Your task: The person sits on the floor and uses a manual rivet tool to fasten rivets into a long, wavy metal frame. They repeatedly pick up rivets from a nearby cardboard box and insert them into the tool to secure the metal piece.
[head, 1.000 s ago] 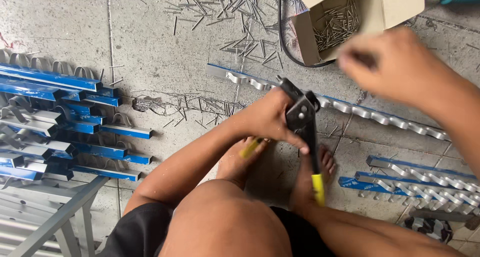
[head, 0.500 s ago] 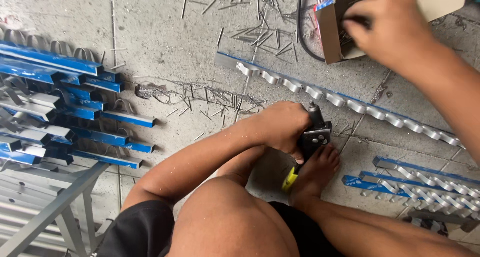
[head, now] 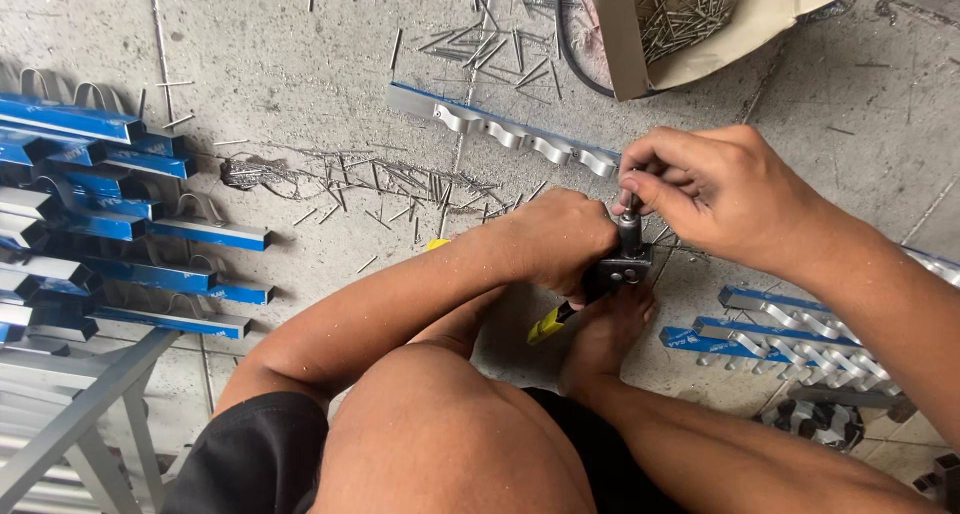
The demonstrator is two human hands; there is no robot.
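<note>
My left hand grips a black hand riveter with yellow handle ends, its nose pointing up. My right hand pinches a small metal rivet at the tip of the riveter's nose. Just behind both hands lies a long aluminium strip with a blue film and wavy clips, running across the concrete floor. My bare foot rests under the tool.
An open cardboard box of rivets stands at the top right beside a black cable. Loose rivet pins litter the floor. Stacked blue-filmed strips lie at left, more at right. A metal frame sits bottom left.
My right hand has come back from the cardboard box down to the riveter's nose. My left hand has turned the riveter so its nose points up.
</note>
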